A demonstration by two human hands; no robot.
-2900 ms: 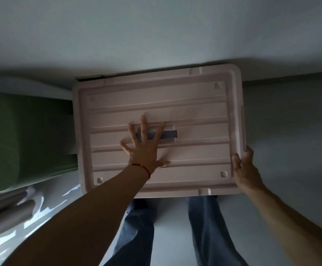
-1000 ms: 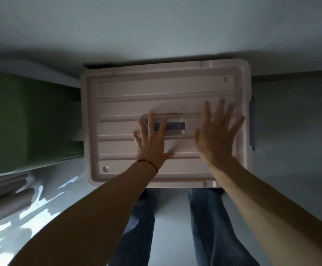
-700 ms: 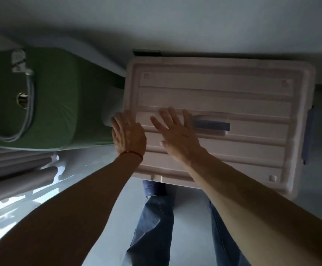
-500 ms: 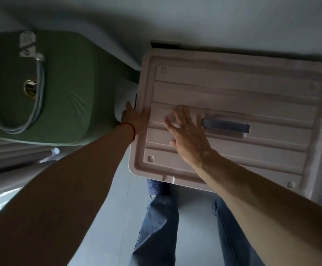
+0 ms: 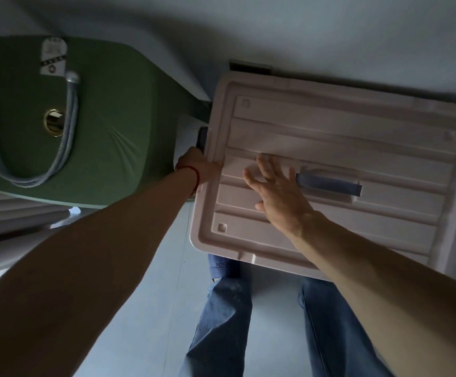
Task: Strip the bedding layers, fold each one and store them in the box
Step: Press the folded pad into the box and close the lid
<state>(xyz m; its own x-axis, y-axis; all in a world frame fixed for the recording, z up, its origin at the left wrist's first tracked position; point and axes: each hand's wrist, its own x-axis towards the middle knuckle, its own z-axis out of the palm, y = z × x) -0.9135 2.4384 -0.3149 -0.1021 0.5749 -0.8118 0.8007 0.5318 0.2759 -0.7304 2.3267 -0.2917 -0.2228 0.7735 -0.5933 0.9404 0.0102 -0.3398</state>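
At far left lies a green cushion [image 5: 107,126] with a grey cord [image 5: 66,137] looped over it, a brass ring [image 5: 54,123] and a white tag [image 5: 53,57], beside pale ribbed panels [image 5: 11,213]. Next to it, the left hand [image 5: 198,165], a red string [image 5: 194,174] on its wrist, reaches the left edge of the box [image 5: 330,137]; its fingers drop behind the rim by a dark latch [image 5: 202,136], so I cannot tell how its grip is closed. Further right, the pink box sits on the pale floor [image 5: 167,308] with its ribbed lid [image 5: 371,213] on. The right hand [image 5: 281,197] lies flat on the lid, fingers spread and holding nothing, just left of the blue handle [image 5: 330,183]. Below are blue jeans [image 5: 221,322].
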